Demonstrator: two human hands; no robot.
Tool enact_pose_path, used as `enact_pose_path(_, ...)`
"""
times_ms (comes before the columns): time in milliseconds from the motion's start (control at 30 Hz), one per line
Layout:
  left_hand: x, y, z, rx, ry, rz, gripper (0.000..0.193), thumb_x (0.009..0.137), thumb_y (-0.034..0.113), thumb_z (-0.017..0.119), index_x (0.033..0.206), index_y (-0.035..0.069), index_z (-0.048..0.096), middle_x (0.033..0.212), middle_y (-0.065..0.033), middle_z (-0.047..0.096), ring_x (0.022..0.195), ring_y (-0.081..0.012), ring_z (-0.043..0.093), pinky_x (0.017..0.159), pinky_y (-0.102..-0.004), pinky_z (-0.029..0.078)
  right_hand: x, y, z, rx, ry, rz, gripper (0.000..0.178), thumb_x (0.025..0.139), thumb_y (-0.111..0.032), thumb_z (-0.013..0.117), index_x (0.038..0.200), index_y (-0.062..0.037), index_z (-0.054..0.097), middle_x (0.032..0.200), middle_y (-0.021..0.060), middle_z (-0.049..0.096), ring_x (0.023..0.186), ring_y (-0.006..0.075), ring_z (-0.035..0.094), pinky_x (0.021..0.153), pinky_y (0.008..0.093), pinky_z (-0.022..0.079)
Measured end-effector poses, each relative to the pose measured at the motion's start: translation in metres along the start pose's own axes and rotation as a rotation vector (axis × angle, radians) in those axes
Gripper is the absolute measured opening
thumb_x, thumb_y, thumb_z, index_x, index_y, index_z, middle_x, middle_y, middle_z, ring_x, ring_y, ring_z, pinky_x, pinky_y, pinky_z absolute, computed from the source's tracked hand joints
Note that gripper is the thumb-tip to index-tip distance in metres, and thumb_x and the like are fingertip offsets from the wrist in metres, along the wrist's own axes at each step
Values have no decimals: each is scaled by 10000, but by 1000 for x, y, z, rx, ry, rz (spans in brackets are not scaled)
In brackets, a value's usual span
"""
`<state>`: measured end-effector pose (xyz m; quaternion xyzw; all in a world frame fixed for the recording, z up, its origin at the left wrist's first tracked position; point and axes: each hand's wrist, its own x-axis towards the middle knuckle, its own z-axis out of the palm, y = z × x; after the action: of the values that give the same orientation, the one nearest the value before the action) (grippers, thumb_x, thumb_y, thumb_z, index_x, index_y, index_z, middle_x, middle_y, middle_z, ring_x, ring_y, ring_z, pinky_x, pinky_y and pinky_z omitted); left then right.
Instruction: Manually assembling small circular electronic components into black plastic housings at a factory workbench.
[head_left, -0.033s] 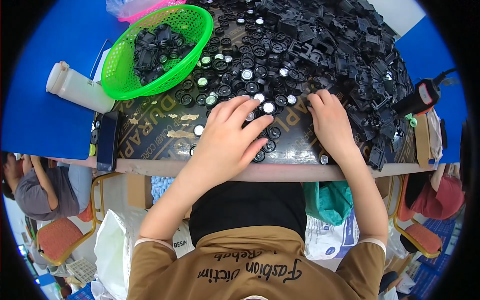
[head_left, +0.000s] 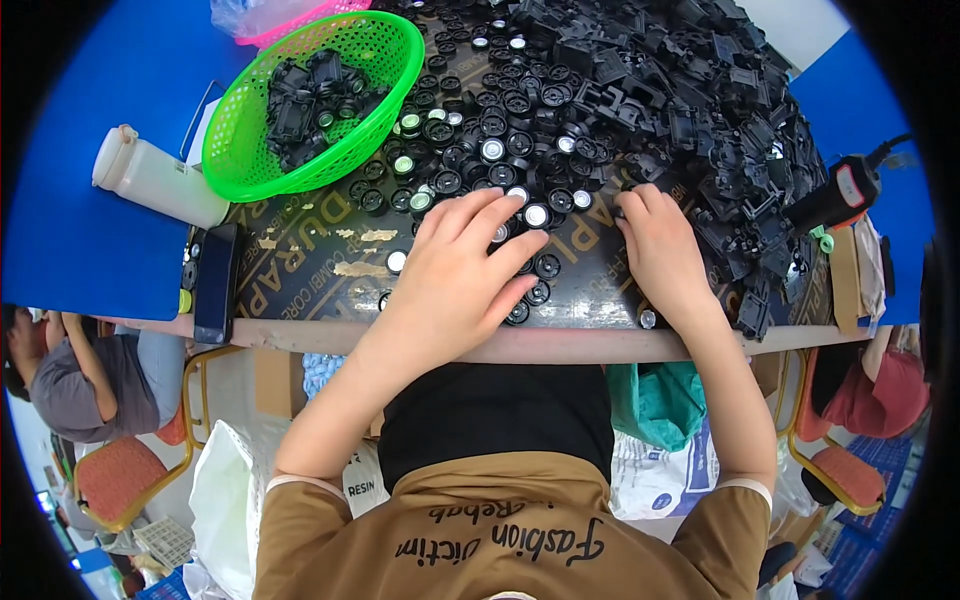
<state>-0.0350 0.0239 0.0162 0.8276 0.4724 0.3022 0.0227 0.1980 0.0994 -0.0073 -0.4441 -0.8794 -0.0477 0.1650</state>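
My left hand lies palm down over small black toy wheels, its fingers spread. Near its fingertips is a wheel with a silver face; more wheels lie beside the thumb. The fingers partly cover others, and none is visibly gripped. To the right, my right hand rests on the dark board with fingers bent and drawn together. A small dark bit shows at its fingertips, too hidden to name. Beyond that hand rises a heap of black moulded plastic parts.
A green mesh basket with black assemblies stands at the back left. Beside it are a white bottle and a dark phone. A black corded tool lies at the right. Other people sit at both sides.
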Motion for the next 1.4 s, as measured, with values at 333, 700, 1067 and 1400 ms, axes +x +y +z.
enact_pose_path(333,169,-47,75,80,-46,235,387,727,148,684,1094,58,599,1021,-99,613,1022,-274,554,900,-380,443,-22,1,-4,450,36,229,184,838,-60,529,1016,-21,509,918,162,573,854,316,564,734,361,446)
enact_pose_path(700,192,-74,74,-447,62,-70,471,603,264,787,1021,89,660,989,-130,646,896,-237,628,789,-321,501,-22,18,-5,918,69,368,190,821,-37,572,1002,-66,625,704,-43,474,644,36,413,588,179,352)
enact_pose_path(1067,94,-36,-6,-2057,178,-574,433,981,295,341,1231,-48,427,1085,-210,498,1090,-364,485,969,-554,398,-25,7,-17,1133,97,474,285,852,8,519,1133,-39,502,869,-8,565,763,58,494,673,191,410)
enact_pose_path(1400,23,15,10,-2484,397,-822,397,934,434,431,1005,52,510,841,-153,564,744,-236,551,645,-326,475,-21,-96,-47,751,432,-72,281,598,35,685,863,-56,670,869,81,611,730,222,578,616,290,453)
